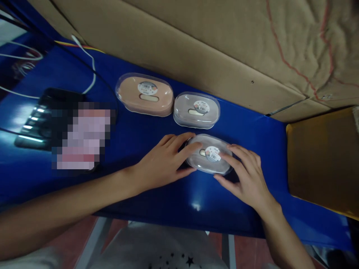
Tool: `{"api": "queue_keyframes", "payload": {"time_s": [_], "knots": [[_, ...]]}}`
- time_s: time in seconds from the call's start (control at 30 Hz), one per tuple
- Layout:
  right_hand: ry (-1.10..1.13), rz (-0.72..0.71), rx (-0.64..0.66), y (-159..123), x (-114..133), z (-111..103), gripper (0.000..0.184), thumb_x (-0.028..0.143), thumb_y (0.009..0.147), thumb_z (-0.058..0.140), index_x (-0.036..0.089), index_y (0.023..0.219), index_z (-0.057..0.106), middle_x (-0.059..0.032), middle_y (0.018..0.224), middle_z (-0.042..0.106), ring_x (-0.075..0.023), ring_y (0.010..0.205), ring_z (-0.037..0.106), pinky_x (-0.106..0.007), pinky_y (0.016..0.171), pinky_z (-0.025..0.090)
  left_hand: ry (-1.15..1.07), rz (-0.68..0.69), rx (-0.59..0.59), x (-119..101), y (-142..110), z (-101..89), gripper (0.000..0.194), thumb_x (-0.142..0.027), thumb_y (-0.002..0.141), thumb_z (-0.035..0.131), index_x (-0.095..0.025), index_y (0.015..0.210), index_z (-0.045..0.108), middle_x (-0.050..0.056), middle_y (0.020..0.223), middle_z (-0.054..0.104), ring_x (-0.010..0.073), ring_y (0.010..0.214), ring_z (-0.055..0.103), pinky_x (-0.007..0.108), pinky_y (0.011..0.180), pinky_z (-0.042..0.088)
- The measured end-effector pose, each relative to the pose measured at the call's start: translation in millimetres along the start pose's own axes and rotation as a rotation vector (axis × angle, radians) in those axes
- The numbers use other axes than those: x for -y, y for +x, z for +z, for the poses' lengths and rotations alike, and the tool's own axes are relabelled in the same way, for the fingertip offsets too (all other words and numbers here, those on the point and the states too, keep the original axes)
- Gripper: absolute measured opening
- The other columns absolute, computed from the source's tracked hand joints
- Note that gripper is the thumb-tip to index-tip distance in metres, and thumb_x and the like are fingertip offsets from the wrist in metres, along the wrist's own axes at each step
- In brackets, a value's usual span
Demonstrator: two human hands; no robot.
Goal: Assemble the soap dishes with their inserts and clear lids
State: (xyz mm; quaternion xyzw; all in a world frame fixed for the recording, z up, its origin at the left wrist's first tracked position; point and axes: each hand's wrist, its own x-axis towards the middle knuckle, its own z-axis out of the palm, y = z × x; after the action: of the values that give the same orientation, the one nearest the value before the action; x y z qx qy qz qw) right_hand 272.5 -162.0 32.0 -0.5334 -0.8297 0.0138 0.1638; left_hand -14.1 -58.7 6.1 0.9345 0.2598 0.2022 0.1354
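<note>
Between my two hands, on the blue table, sits a small grey oval box (198, 161) with a clear lid and a round barcode sticker. My left hand (168, 158) grips its left end, thumb low at the near edge and one finger over the lid. On the right end, my right hand (246, 175) has its thumb at the near side and fingers on the lid and far edge. Just behind stands a second grey oval box (182, 110), also lidded and stickered. Touching or nearly touching its left side is a larger peach oval box (129, 93) of the same style.
Cardboard boxes (179, 48) form a wall along the back. Another carton (322, 160) stands at the right. Left on the blue table (134, 149) lie a dark glossy device (42, 123), a blurred-out phone-like screen (84, 138) and a white cable (94, 71).
</note>
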Motion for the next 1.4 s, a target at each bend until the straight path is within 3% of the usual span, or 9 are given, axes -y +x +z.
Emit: {"api": "queue_keyframes", "payload": {"time_s": [0.2, 0.43, 0.63, 0.83, 1.4], "knots": [[0.013, -0.029, -0.014, 1, 0, 3, 0.069, 0.04, 0.099, 0.078, 0.03, 0.16, 0.047, -0.0169, 0.151, 0.064, -0.04, 0.143, 0.06, -0.061, 0.111, 0.052, -0.005, -0.016, 0.009, 1, 0, 0.6, 0.06, -0.034, 0.101, 0.072, -0.022, 0.155, 0.048, 0.022, 0.154, 0.057, 0.0381, 0.128, 0.066, 0.058, 0.104, 0.058], [0.025, -0.09, -0.047, 0, -1, 2, 0.065, 0.04, 0.095, 0.082, 0.029, 0.153, 0.054, -0.0142, 0.149, 0.066, -0.0385, 0.144, 0.059, -0.058, 0.111, 0.052, -0.078, -0.004, -0.003, -1, -2, 0.9, 0.074, -0.031, 0.095, 0.08, -0.021, 0.158, 0.042, 0.022, 0.148, 0.058, 0.0376, 0.132, 0.063, 0.054, 0.103, 0.061], [0.059, -0.07, -0.004, 1, -4, -2, 0.063, 0.04, 0.097, 0.08, 0.031, 0.153, 0.053, -0.014, 0.151, 0.064, -0.0383, 0.145, 0.058, -0.06, 0.112, 0.052, -0.082, -0.023, 0.04, -1, -1, 0.1, 0.074, -0.03, 0.098, 0.077, -0.026, 0.162, 0.04, 0.019, 0.151, 0.057, 0.0362, 0.137, 0.061, 0.055, 0.109, 0.058], [0.145, -0.022, 0.054, 0, -5, -2, 0.061, 0.038, 0.099, 0.079, 0.027, 0.153, 0.053, -0.0161, 0.155, 0.059, -0.0374, 0.15, 0.052, -0.059, 0.117, 0.051, -0.014, 0.006, 0.038, 0, 0, 1.1, 0.08, -0.034, 0.095, 0.082, -0.021, 0.161, 0.04, 0.023, 0.151, 0.057, 0.04, 0.134, 0.062, 0.058, 0.107, 0.057], [0.253, 0.008, 0.041, 0, -10, 4, 0.066, 0.036, 0.099, 0.079, 0.031, 0.158, 0.049, -0.0141, 0.157, 0.056, -0.037, 0.152, 0.052, -0.063, 0.121, 0.051, 0.004, 0.043, 0.051, 1, -1, 0.9, 0.076, -0.038, 0.1, 0.078, -0.021, 0.163, 0.038, 0.025, 0.163, 0.05, 0.0409, 0.141, 0.059, 0.057, 0.113, 0.053]]}}
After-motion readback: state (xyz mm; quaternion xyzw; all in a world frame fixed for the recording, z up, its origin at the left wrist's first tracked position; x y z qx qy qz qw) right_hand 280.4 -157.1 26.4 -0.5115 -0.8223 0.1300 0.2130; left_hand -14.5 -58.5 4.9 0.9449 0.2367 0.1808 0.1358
